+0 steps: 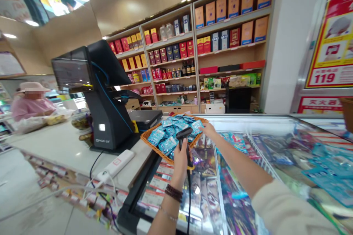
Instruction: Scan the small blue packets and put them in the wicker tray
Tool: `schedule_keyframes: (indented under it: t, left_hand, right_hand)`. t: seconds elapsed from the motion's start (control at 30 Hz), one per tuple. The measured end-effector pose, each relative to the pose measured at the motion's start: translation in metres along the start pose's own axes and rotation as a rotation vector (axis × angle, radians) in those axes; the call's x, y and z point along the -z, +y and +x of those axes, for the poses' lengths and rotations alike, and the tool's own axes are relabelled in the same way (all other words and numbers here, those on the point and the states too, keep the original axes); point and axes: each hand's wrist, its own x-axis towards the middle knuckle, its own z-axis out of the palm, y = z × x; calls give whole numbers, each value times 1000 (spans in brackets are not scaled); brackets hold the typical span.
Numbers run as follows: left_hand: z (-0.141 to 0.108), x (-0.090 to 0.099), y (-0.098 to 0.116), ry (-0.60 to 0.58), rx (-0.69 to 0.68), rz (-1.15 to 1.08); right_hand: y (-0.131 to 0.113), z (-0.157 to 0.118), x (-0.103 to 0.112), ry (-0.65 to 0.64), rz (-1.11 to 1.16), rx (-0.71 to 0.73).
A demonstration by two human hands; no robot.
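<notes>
A black handheld barcode scanner is gripped upright in my left hand, its head over the near side of a wicker basket. Its cable hangs down past my wrist. Small blue packets fill the basket in a loose heap. At the basket's right edge, my right hand has its fingers closed on a blue packet. Part of the basket's front is hidden behind my left hand and the scanner.
The basket rests on a glass-topped freezer of packaged goods. To the left, a checkout terminal and a white power bank station stand on the counter. A person in pink is beyond it. Stocked shelves line the back wall.
</notes>
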Motion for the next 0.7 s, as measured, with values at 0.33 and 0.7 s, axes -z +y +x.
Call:
schedule_keyframes:
  t: [0.33, 0.7]
  left_hand:
    - [-23, -29, 1, -105, 65, 114]
    - [-74, -89, -15, -299, -49, 244]
  right_hand:
    - [26, -77, 52, 84, 439, -145]
    - [84, -161, 144, 206, 402, -135]
